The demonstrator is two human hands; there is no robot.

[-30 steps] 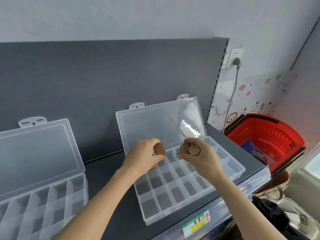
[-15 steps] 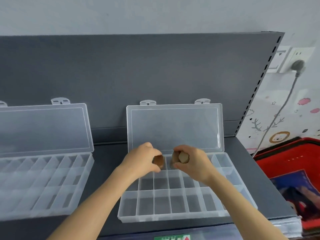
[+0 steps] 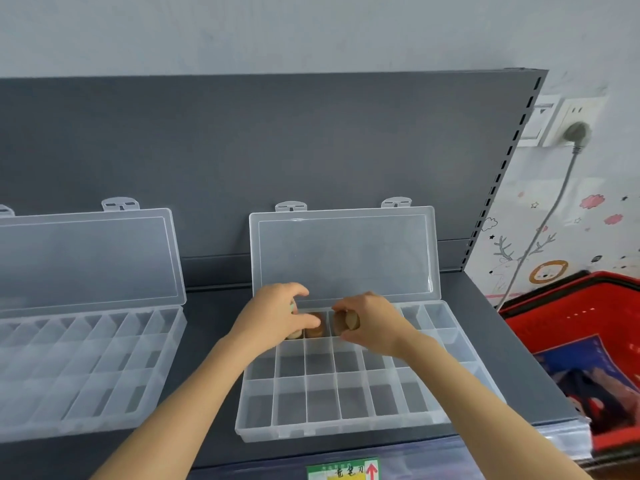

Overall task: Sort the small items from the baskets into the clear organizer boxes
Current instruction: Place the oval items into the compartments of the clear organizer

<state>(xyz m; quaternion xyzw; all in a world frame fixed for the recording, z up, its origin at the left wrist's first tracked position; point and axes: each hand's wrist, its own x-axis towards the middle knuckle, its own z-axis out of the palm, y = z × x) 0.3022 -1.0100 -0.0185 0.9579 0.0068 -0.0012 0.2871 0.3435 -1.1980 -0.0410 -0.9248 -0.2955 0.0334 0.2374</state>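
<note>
Two hands are in over the open organizer box (image 3: 343, 427), which sits toward the right end of the dark shelf (image 3: 214, 323) with its lid (image 3: 343, 258) propped against the back panel. All the action is in the box's back row, left of centre. The right hand (image 3: 377, 327) has a small tan piece (image 3: 350, 322) pinched between thumb and curled fingers, held just above a back-row compartment — not down in it yet, as far as I can see. One compartment to the left, a brown piece (image 3: 315, 328) sits inside the row, and the left hand (image 3: 277, 315) is right on top of that spot, thumb stretched across it, fingers curled down over the cells nearer the box's left edge. Something pale shows beneath that palm, but whether the hand grips anything or merely covers it, I cannot tell. Only the back row shows any pieces, so by my reading this is early going — the placing step. What comes next, I'd judge: lower the tan piece straight down between the thin dividers, let the fingers spread, then lift both hands out and reach for the red basket (image 3: 571, 323) off the shelf's right edge. A second organizer box (image 3: 104, 362) waits open at the shelf's left end.
</note>
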